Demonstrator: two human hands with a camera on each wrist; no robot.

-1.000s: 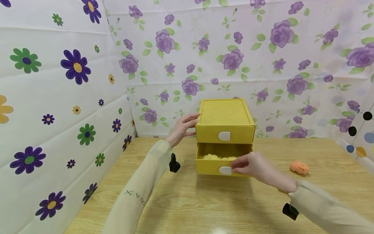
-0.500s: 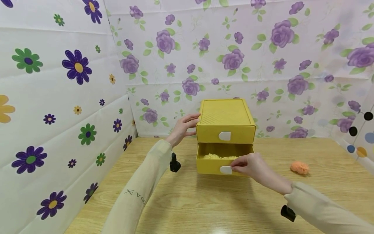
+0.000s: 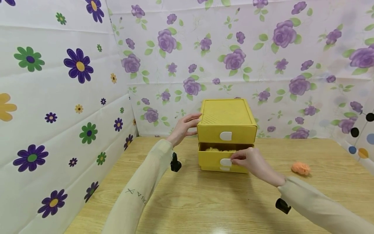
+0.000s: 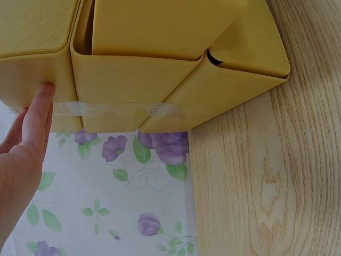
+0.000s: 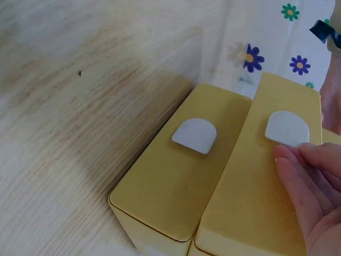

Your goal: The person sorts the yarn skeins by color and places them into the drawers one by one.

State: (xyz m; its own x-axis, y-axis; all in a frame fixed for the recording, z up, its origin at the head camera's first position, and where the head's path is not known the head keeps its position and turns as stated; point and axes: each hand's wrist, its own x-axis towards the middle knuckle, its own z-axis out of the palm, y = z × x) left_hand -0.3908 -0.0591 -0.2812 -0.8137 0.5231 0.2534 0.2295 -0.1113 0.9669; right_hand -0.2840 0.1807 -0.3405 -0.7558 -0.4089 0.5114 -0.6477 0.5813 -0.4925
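Note:
A yellow box of three stacked drawers (image 3: pixel 226 112) stands on the wooden table. Its middle drawer (image 3: pixel 209 158) is pulled partly out. My right hand (image 3: pixel 255 161) pinches the white tab handle (image 5: pixel 287 127) of that drawer between thumb and fingers. Pale yellow, crinkled items (image 3: pixel 212 149) lie inside, mostly hidden by the drawer front. Below, the bottom drawer is closed, and its own white tab (image 5: pixel 195 134) shows in the right wrist view. With fingers extended, my left hand (image 3: pixel 185 127) touches the box's left side near the top; the left wrist view shows a fingertip against the yellow wall.
An orange crumpled, scrunchie-like thing (image 3: pixel 301 168) lies on the table (image 3: pixel 187 201) to the right of the box. Flower-printed sheets hang behind (image 3: pixel 175 68) and along the left side. Clear tape (image 4: pixel 120 109) runs across the box's side.
My right hand has pushed the middle drawer partway in, so less of its inside shows and the bottom drawer's tab is now visible. The left hand keeps its place on the box.

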